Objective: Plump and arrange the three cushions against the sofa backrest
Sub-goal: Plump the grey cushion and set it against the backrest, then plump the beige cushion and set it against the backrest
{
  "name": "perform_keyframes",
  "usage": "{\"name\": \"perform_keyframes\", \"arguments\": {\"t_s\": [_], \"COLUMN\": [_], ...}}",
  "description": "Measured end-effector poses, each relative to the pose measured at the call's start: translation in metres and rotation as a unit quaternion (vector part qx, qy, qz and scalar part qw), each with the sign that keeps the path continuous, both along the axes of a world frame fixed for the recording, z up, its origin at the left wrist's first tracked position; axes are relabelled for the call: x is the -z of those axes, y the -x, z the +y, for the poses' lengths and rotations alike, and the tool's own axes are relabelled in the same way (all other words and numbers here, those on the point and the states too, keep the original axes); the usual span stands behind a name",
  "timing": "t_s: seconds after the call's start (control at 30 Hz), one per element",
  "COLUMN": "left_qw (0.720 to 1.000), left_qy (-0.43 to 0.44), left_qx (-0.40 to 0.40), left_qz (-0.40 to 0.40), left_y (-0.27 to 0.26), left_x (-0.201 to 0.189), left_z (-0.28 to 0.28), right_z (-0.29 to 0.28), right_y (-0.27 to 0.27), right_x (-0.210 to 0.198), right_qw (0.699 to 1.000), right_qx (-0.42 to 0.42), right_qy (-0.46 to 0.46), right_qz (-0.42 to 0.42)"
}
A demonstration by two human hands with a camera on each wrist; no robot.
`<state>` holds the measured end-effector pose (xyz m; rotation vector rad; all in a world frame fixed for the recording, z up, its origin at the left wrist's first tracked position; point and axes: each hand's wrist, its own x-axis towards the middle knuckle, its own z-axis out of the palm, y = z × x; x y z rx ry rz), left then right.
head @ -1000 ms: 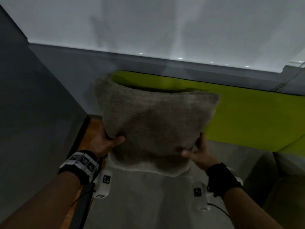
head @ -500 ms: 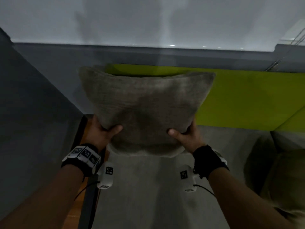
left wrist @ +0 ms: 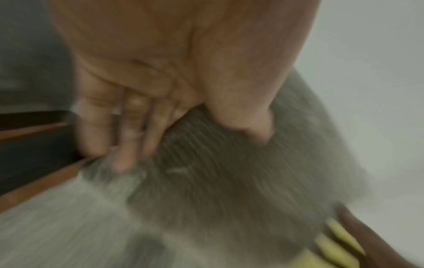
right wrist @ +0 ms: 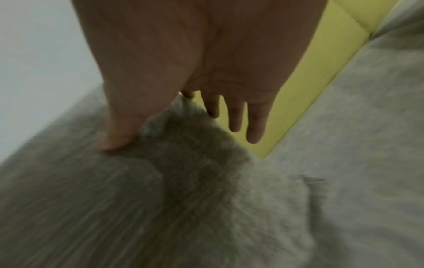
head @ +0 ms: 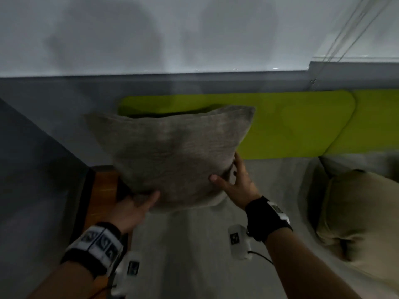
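Note:
A grey ribbed cushion (head: 172, 152) stands upright in front of the lime-green sofa backrest (head: 291, 126), its lower edge near the grey seat (head: 194, 244). My left hand (head: 133, 208) holds its lower left corner, thumb on the front, fingers behind. My right hand (head: 233, 184) pinches the lower right edge between thumb and forefinger. In the right wrist view the other fingers (right wrist: 254, 134) stick out straight past the cushion (right wrist: 183, 181). The blurred left wrist view shows the left hand (left wrist: 192, 143) clamped on the fabric (left wrist: 229, 181). A beige cushion (head: 356, 212) lies on the seat at the right.
A wooden side surface (head: 101, 190) and a dark grey panel (head: 32, 190) border the sofa's left end. A pale wall (head: 194, 29) rises behind the backrest, with blind cords (head: 345, 29) hanging at the upper right.
The cushion has come down from mid-air toward the seat and backrest. My view has swung right, bringing the beige cushion into sight. My right fingers have straightened.

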<state>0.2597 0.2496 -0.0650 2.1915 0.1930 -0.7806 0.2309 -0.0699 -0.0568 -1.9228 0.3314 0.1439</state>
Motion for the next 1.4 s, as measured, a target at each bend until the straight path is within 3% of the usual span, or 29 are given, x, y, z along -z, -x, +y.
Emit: {"name": "perform_keyframes", "arguments": {"t_s": [0.1,0.23,0.4,0.57,0.63,0.73,0.83,0.93,1.07,1.13,1.23,1.4], "left_qw": [0.980,0.964,0.959,0.952,0.962,0.978,0.988,0.993,0.989,0.987,0.986,0.985], "left_qy": [-0.063,-0.044,0.077,0.048,0.020,-0.001,-0.019,-0.022,0.007,0.025,0.069,0.160], "left_qx": [0.141,0.261,0.249,0.282,0.266,0.208,0.143,0.072,0.060,0.061,0.042,-0.027], "left_qz": [0.124,-0.016,-0.111,-0.108,-0.062,-0.001,0.050,0.089,0.133,0.145,0.147,0.053], "left_y": [0.036,0.060,0.085,0.113,0.121,0.125,0.129,0.131,0.129,0.125,0.108,0.067], "left_x": [0.003,-0.006,-0.028,-0.028,-0.019,0.005,0.020,0.019,0.005,0.000,-0.006,-0.022], "left_z": [-0.031,-0.141,-0.328,-0.499,-0.550,-0.603,-0.622,-0.617,-0.603,-0.596,-0.583,-0.565], "right_z": [-0.032,-0.113,-0.263,-0.418,-0.462,-0.505,-0.517,-0.511,-0.507,-0.513,-0.521,-0.527], "right_y": [0.075,0.178,0.280,0.339,0.347,0.351,0.356,0.359,0.336,0.314,0.270,0.197], "right_x": [0.012,0.012,-0.021,-0.038,-0.031,-0.007,0.030,0.062,0.042,0.022,-0.008,-0.044], "right_qw": [0.994,0.976,0.920,0.866,0.863,0.883,0.903,0.903,0.888,0.888,0.912,0.956], "right_qx": [0.033,0.113,0.324,0.417,0.434,0.421,0.366,0.335,0.318,0.301,0.281,0.242], "right_qy": [0.097,0.182,0.220,0.266,0.234,0.139,-0.013,-0.125,-0.180,-0.177,-0.116,-0.015], "right_qz": [0.032,0.050,0.015,0.070,0.107,0.153,0.223,0.238,0.279,0.300,0.275,0.166]}}
